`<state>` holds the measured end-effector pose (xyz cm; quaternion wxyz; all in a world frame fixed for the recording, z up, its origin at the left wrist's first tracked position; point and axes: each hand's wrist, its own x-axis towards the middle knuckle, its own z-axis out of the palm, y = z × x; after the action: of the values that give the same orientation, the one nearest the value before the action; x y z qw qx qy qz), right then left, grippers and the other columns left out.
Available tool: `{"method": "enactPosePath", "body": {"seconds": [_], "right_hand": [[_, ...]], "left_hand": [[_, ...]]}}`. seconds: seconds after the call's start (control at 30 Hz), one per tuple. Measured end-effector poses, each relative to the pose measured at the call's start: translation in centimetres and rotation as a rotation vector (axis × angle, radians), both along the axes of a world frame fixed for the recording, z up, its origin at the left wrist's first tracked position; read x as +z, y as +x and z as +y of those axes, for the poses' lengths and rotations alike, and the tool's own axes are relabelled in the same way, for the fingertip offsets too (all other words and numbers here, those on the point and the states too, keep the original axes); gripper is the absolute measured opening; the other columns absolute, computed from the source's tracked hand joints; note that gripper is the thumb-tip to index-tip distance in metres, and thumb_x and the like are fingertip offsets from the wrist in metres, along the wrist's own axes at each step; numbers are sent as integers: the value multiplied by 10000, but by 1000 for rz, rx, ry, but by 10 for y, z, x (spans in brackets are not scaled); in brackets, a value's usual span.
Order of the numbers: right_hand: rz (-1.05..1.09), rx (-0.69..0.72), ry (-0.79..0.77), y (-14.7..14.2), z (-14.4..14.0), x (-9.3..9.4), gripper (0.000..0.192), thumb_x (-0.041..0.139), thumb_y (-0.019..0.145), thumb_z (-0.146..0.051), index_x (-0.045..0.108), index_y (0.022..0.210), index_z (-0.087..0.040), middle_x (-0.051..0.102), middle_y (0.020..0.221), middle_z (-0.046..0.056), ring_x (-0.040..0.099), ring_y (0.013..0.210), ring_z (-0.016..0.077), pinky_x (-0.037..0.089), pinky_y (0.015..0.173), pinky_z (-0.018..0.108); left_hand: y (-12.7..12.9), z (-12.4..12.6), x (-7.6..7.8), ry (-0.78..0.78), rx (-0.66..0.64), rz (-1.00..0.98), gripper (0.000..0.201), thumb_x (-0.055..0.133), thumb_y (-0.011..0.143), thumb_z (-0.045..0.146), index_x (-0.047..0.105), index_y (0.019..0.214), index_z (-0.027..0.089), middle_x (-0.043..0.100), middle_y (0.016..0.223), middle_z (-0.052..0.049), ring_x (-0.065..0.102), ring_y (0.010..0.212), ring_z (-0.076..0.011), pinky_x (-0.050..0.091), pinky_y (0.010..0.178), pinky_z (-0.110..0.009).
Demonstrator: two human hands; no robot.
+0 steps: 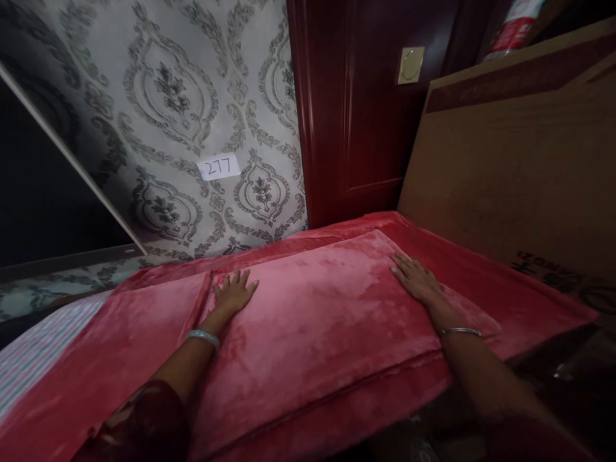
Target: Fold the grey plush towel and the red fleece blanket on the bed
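A pink-red plush blanket (317,308), folded into a flat rectangle, lies in the middle of the head view. Beneath it spreads more red plush cloth (462,263). My left hand (234,292) rests flat near the folded blanket's left edge, fingers spread. On the right edge lies my right hand (418,277), palm down with the fingers stretched out. Neither hand grips anything. Each wrist wears a bracelet.
A striped cloth (45,353) shows at the left, below a dark framed panel (52,173). Behind are patterned wallpaper, a paper label (219,167) reading 277 and a dark red door (356,96). A large cardboard box (520,160) stands at the right.
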<state>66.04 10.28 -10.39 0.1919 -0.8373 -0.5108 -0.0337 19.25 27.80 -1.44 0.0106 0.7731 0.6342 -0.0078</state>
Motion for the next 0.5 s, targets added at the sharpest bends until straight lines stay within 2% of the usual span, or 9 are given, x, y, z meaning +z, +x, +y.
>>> {"method": "enactPosePath", "body": {"seconds": [0.07,0.13,0.23,0.33,0.5], "right_hand": [[10,2,0,-2,0,3,601,207,1002,-564,362,1533,-330,300,1619,3,310,1461,308,338,1111,647],[16,6,-1,-4,-1,7,591,215,1006,-554,357,1535,-331,294,1620,-3,297,1468,299,320,1124,641],[36,4,-18,-6,-1,12,589,223,1011,-541,346,1542,-317,275,1627,-10,270,1479,295,294,1144,625],[49,2,-25,-7,-1,15,593,224,1014,-550,340,1546,-315,262,1631,-9,269,1479,294,295,1148,607],[45,13,-16,-6,-2,17,602,211,1015,-575,332,1550,-327,256,1634,-8,269,1477,306,283,1151,607]], "left_hand": [[8,-4,2,27,19,-7,691,250,960,583,345,1543,224,268,1628,-121,210,1483,-427,237,1134,-678],[25,-15,4,91,-35,-8,686,244,970,559,372,1527,181,282,1617,-160,203,1488,-418,244,1134,-671],[63,-42,4,125,-295,3,661,256,987,501,329,1540,144,207,1638,-169,146,1519,-349,174,1179,-633],[114,-79,2,22,-569,-18,664,277,992,490,277,1557,142,184,1644,-164,137,1527,-302,141,1204,-589],[200,-140,0,-112,-791,-121,743,355,957,570,255,1566,157,139,1650,-185,96,1525,-349,135,1204,-595]]}}
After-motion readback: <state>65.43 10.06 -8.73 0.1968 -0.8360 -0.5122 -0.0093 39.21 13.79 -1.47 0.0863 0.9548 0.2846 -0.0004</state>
